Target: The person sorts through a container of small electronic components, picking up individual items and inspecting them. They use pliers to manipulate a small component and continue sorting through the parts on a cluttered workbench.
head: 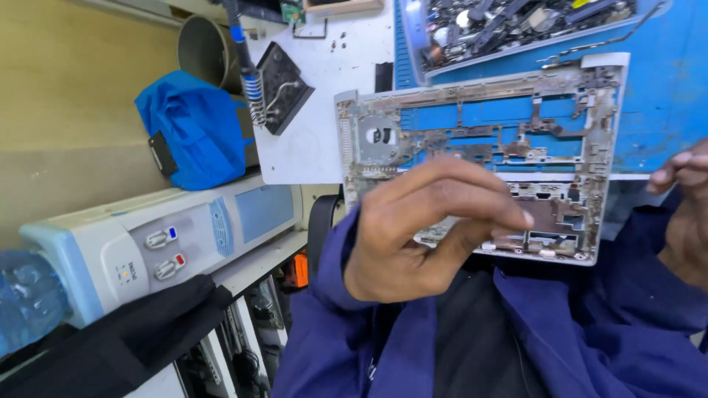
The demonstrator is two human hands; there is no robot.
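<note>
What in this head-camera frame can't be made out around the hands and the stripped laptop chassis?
- Left hand: fingertips pinched and motion-blurred; anything held is too small to tell.
- Right hand: cut off by the right frame edge, grip unseen.
- Laptop chassis: lower left part hidden behind the left hand.
- Parts tray: cut by the top edge, contents too jumbled to identify.

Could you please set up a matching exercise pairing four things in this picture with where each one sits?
Things:
1. laptop frame
2. parts tray
3. blue bag
4. water dispenser

Places:
A. far left, lying sideways in the view
B. top of the view, full of scrap pieces
C. on the blue mat, behind the left hand
D. beside the grey bin

Pairs: 1-C, 2-B, 3-D, 4-A
</note>
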